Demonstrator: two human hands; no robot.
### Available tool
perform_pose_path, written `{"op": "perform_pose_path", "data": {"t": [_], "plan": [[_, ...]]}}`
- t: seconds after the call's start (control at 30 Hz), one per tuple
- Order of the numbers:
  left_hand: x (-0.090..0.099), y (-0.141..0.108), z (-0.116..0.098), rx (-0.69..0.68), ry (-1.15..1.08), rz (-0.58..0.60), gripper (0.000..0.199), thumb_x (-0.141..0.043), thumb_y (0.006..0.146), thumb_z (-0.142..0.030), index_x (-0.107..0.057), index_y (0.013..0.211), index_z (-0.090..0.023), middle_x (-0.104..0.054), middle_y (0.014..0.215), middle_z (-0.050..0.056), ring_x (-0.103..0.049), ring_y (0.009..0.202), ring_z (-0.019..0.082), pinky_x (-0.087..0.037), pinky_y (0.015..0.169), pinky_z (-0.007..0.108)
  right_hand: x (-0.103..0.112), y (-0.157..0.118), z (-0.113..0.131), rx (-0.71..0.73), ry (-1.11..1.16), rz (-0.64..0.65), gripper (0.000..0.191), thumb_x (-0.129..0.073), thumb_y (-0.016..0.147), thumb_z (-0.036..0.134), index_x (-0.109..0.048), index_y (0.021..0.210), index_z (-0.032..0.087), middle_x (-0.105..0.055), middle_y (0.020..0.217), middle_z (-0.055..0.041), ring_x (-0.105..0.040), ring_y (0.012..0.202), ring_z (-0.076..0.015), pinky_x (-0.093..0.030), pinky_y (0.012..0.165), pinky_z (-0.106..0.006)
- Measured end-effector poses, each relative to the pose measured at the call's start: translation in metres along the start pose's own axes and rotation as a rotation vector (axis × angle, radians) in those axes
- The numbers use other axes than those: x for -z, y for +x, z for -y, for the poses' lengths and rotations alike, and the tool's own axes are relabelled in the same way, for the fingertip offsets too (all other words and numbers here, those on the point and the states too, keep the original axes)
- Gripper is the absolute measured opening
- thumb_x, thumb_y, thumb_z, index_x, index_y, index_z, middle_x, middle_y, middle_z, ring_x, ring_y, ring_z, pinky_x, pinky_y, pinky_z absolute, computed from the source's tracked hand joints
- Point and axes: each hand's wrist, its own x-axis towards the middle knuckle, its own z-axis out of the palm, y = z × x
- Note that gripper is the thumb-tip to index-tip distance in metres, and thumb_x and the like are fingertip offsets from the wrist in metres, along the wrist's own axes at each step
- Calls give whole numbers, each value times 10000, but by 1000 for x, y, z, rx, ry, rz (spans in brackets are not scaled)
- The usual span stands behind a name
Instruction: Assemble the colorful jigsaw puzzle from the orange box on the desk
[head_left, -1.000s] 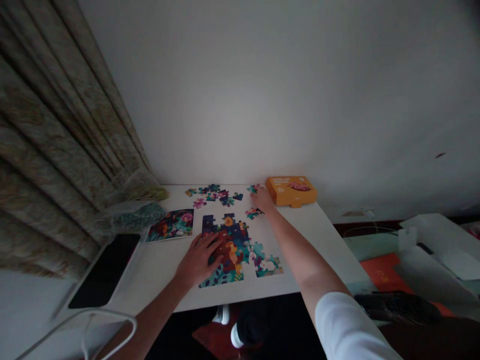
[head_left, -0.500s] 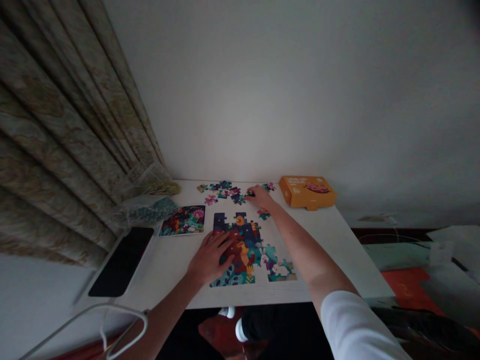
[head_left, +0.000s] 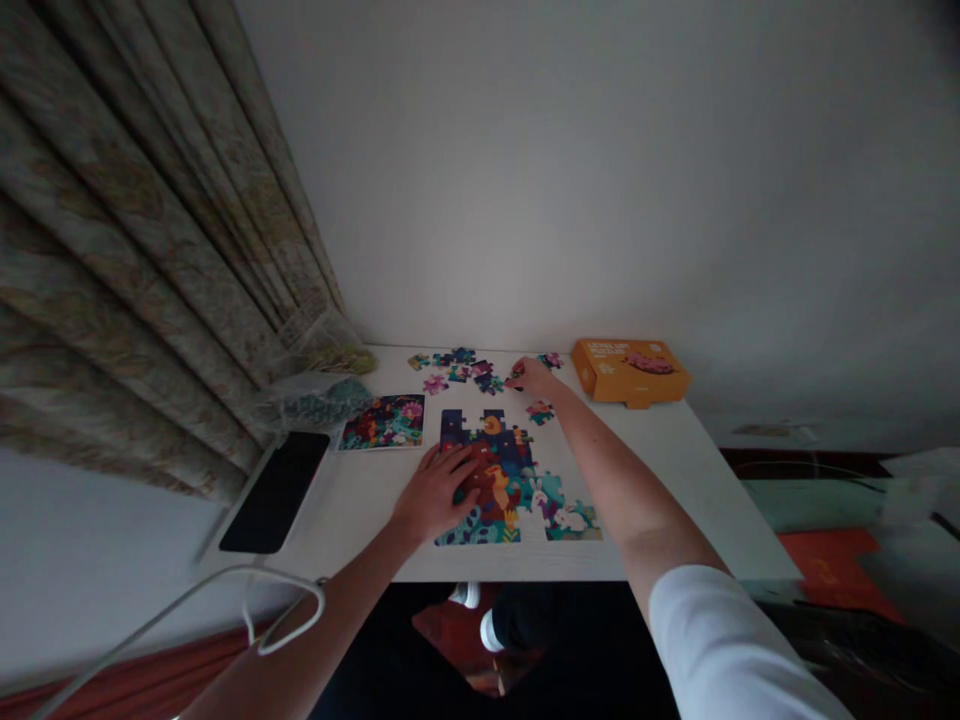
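Observation:
A partly joined jigsaw puzzle (head_left: 491, 480) with animals in dark blue, brown and teal lies on the white table. My left hand (head_left: 439, 490) rests flat on its left side, fingers stretched out. At the back of the table, my right hand (head_left: 534, 380) is closed in a pinch on a small dark puzzle piece (head_left: 517, 386), mostly covered by the fingers. Loose puzzle pieces (head_left: 480, 372) are scattered just left of that hand. One more loose piece (head_left: 539, 412) lies below my right wrist, and a pink one (head_left: 551, 360) lies behind the hand.
An orange puzzle box (head_left: 631, 372) stands at the back right. On the left are a picture card (head_left: 382, 422), a black phone (head_left: 276, 492) and clear plastic bags (head_left: 322, 395) by the curtain (head_left: 150, 220). A white cable (head_left: 195, 590) loops over my left forearm.
The camera view has shifted slightly, so everything appears a little higher and further right. My left hand stays on the puzzle, and my right hand stays at the loose pieces.

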Motion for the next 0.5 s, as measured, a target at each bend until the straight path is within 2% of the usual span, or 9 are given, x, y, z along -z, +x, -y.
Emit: {"op": "perform_pose_path", "data": {"t": [0.17, 0.33, 0.5], "plan": [[1, 0, -1, 8, -12, -2, 428, -639, 948, -360, -675, 1359, -245, -608, 1495, 93, -547, 1400, 283, -336, 1248, 535, -1, -8, 0, -10, -33, -20, 386, -862, 784, 248, -706, 1126, 163, -767, 1062, -98, -712, 891, -196, -530, 796, -270], [4, 1, -2, 18, -17, 25, 446, -636, 949, -351, -664, 1378, -230, -595, 1509, 104, -546, 1401, 284, -321, 1257, 534, 3, -11, -2, 1, -66, -52, 342, -787, 838, 191, -711, 1171, 167, -747, 1176, -109, -695, 1082, -206, -509, 944, -280], [6, 2, -4, 26, -24, 41, 438, -616, 956, -339, -660, 1380, -244, -591, 1514, 95, -543, 1405, 278, -327, 1252, 549, 4, -9, 5, -3, -113, -82, 348, -720, 862, 169, -724, 1210, 155, -684, 1288, -173, -652, 1200, -290, -506, 1018, -395]]}}
